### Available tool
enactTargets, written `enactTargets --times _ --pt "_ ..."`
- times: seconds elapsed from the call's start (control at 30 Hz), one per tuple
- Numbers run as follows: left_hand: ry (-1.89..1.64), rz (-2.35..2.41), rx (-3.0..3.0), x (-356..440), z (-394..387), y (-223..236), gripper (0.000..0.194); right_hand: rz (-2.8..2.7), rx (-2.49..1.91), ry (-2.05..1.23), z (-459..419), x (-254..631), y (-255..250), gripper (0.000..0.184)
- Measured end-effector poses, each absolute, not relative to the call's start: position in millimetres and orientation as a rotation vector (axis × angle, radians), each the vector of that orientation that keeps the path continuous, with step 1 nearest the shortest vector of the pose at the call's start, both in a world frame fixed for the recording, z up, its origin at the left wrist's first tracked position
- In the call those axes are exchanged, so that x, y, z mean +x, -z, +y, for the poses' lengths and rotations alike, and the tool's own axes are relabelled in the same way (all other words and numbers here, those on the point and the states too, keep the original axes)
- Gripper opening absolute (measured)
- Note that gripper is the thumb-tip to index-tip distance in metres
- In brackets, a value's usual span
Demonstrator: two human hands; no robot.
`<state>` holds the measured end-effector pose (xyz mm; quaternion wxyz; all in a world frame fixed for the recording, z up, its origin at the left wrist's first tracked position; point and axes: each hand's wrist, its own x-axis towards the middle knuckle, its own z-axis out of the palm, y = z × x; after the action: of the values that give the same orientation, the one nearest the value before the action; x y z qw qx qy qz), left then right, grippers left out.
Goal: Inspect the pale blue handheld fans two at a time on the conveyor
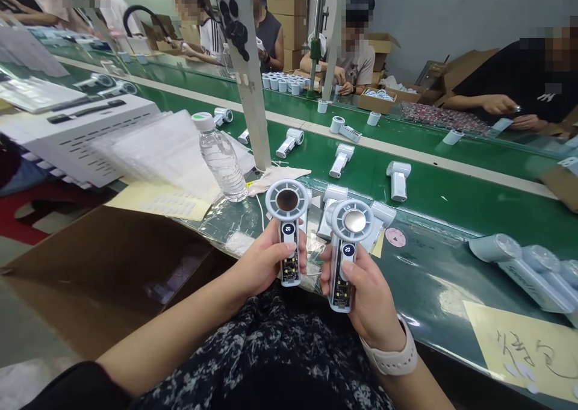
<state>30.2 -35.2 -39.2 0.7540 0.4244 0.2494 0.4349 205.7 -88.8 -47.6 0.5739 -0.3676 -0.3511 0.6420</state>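
Observation:
My left hand [264,264] grips a handheld device [289,250] upright. It has a round pale head with a dark centre, a small display reading 20, and a see-through handle showing a circuit board. My right hand [368,295] grips a matching device [347,241] with a silvery metal centre and the same reading. A pale watch band [391,353] circles my right wrist. Behind my hands, several similar white devices [334,208] stand on the green workbench belt [433,265]. My thumbs rest on the handles, and my fingers hide their backs.
A plastic water bottle [220,156] stands on a clear plastic sheet by a metal-based post [250,91]. An open cardboard box [103,271] sits below left. White boxes [76,136] lie left. Co-workers [501,79] sit across the belt among cartons.

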Motion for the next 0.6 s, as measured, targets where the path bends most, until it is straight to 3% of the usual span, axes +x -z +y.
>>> enactTargets --times 0.2,0.37,0.6 --pt "-0.932 0.534 0.911 28 -37 35 0.040 -0.869 -0.861 -1.544 -90 205 54 0.029" --pt "-0.901 0.495 0.998 26 -35 39 0.027 -0.826 -0.823 -1.587 -89 206 54 0.027" --pt "-0.978 0.646 1.065 27 -31 46 0.030 -0.773 -0.808 -1.628 -89 206 54 0.029"
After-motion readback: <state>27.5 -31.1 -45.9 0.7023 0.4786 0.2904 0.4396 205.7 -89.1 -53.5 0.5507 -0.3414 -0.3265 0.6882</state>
